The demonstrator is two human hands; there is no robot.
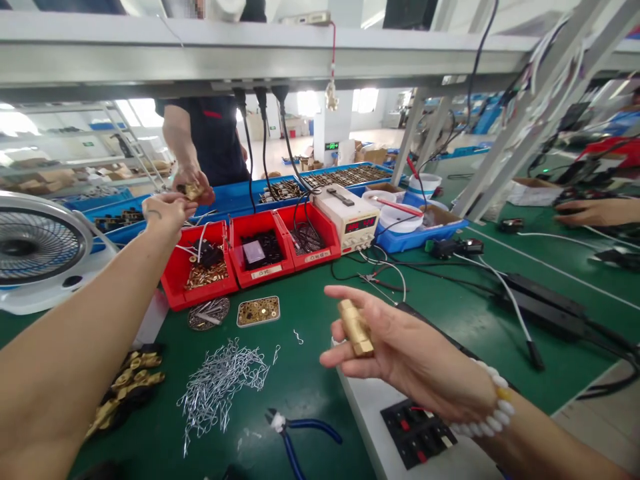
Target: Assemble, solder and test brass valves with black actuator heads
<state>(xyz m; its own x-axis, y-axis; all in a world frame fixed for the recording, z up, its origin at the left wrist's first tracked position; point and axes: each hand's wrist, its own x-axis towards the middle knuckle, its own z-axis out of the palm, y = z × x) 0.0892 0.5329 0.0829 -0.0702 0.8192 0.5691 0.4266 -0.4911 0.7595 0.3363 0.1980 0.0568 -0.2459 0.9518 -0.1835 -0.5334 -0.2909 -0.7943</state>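
Note:
My left hand is stretched out over the red bins, its fingers pinched at a small brass fitting. A co-worker's hand is at the same fitting from the far side; which of us bears it I cannot tell. My right hand, palm turned inward, holds a brass valve body with hex ends against its fingers. Below lie a pile of silver spring clips and blue-handled cutters.
Red bins hold small parts; a power supply stands beside them. A tin of brass bits lies in front. A fan and brass fittings are at left. A grey box with terminals sits under my right hand.

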